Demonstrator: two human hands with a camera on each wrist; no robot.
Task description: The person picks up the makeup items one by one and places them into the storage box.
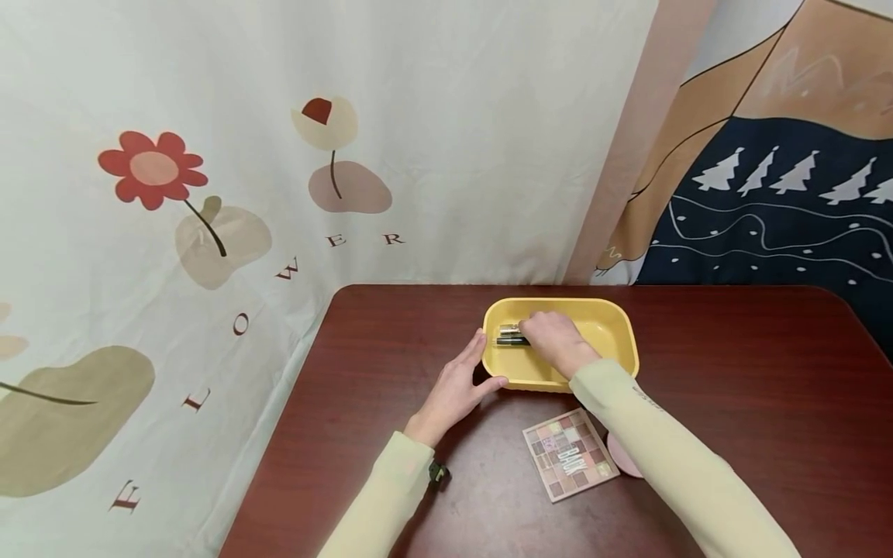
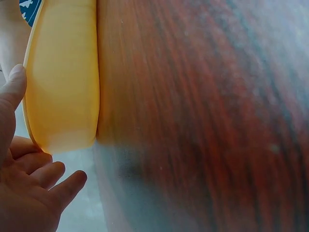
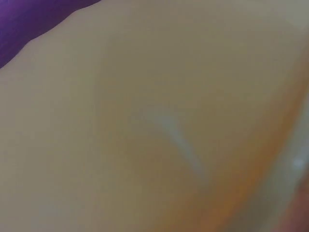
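Observation:
A yellow plastic basin (image 1: 610, 341) sits near the table's far edge. My left hand (image 1: 453, 391) rests against its left end, fingers mostly straight and thumb at the near corner. In the left wrist view, the thumb of the left hand (image 2: 24, 169) touches the basin's side (image 2: 63, 77). My right hand (image 1: 556, 339) reaches inside the basin with bent fingers, over a black pen-like tube (image 1: 512, 341) and a small gold-and-clear item (image 1: 510, 329). Its fingertips are hidden, so any grip is unclear. The right wrist view is a blurred yellowish surface (image 3: 120, 121).
A makeup palette (image 1: 570, 455) lies on the dark red-brown table (image 1: 753, 403), nearer than the basin. Beside it, a round pink object (image 1: 623, 457) is partly covered by the right sleeve. Printed curtains (image 1: 453, 155) hang behind the table.

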